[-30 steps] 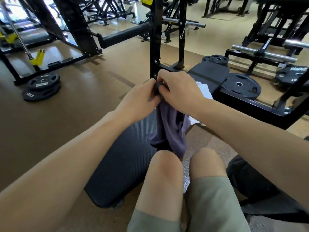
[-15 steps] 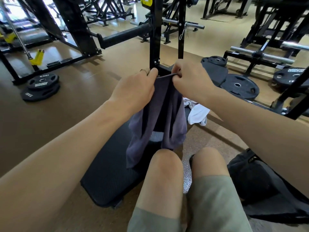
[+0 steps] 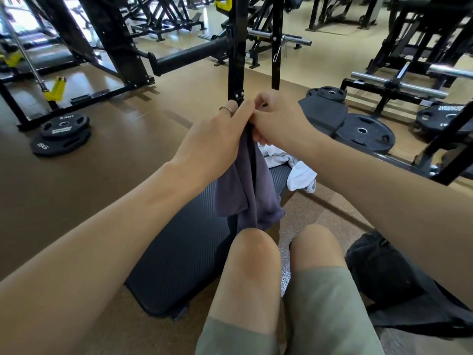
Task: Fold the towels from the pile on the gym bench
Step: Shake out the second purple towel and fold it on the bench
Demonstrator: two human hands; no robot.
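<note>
Purple soft terry towel (image 3: 252, 190) is held in the air above the black ribbed padded gym bench (image 3: 179, 254). Its top edge is pinched by the left hand (image 3: 217, 139), with the right hand (image 3: 279, 119) closed on the same edge, touching it. Below and right of the grip, crumpled white towels (image 3: 289, 167) lie on the bench. For a clean fold, corners should be matched before lowering.

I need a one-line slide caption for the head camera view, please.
Both hands, left and right, pinch a purple towel above the bench; white towels wait behind.
</note>
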